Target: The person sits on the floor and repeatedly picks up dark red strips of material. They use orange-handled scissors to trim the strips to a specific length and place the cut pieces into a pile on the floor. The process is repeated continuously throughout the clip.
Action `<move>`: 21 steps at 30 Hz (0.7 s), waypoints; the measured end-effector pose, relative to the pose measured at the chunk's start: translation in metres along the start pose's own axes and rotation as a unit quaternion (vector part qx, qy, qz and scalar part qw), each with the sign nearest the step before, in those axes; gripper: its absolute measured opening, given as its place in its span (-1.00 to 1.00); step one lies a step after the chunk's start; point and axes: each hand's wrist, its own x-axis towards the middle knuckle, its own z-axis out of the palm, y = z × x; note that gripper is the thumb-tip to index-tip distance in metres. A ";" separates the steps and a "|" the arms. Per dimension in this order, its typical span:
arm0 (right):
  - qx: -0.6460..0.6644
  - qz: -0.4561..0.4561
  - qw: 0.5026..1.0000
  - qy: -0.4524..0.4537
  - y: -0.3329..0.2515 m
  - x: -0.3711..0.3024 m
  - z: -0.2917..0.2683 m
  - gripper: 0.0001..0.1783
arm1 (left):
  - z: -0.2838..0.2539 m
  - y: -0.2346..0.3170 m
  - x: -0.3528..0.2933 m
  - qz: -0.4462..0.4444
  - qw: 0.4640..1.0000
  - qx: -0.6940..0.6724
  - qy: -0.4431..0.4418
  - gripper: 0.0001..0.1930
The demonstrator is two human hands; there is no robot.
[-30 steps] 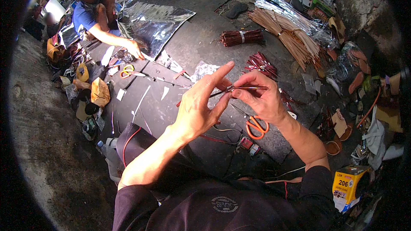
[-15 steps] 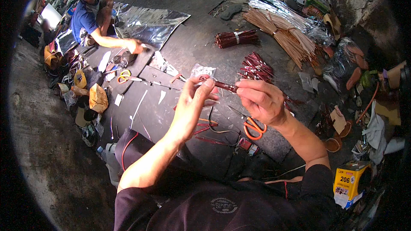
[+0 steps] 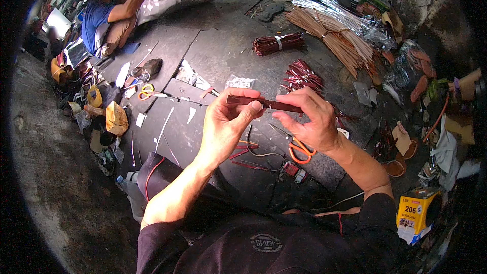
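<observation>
A short, flat dark red strip [image 3: 247, 101] lies level in front of me, a pale bit near its middle. My left hand [image 3: 225, 122] pinches it between thumb and fingers. My right hand [image 3: 315, 124] has its fingers curled over the strip's right part, thumb just below. Beyond my hands is a loose pile of dark red strips [image 3: 303, 75], partly behind the right fingers. Farther off lies a banded bundle of similar strips [image 3: 264, 46]. Scissors with orange handles [image 3: 302, 150] rest below my right hand.
A co-worker [image 3: 99, 25] crouches at the far left, lifting a shiny sheet [image 3: 161, 1]. Yellow-handled scissors [image 3: 146, 92] and scraps lie left. A tied bundle of tan strips [image 3: 329, 38] lies far right; a yellow box [image 3: 412, 213] stands near right. A bottle [image 3: 131, 193] stands near my left leg.
The strip has turned and shows its flat dark red side; my right thumb has parted from the fingers. The co-worker has raised the shiny sheet off the floor.
</observation>
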 end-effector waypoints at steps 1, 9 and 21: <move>-0.009 -0.004 1.000 0.003 -0.001 0.000 0.002 -0.61 | 0.000 -0.002 0.000 -0.001 1.000 -0.001 0.003 -0.78; -0.078 -0.059 0.994 0.046 0.004 -0.007 0.020 -0.64 | 0.009 -0.006 -0.001 -0.025 0.997 -0.024 0.066 -0.82; -0.139 -0.168 0.976 0.028 0.016 -0.017 0.029 -0.57 | 0.010 -0.016 0.002 -0.045 0.992 -0.044 0.105 -0.83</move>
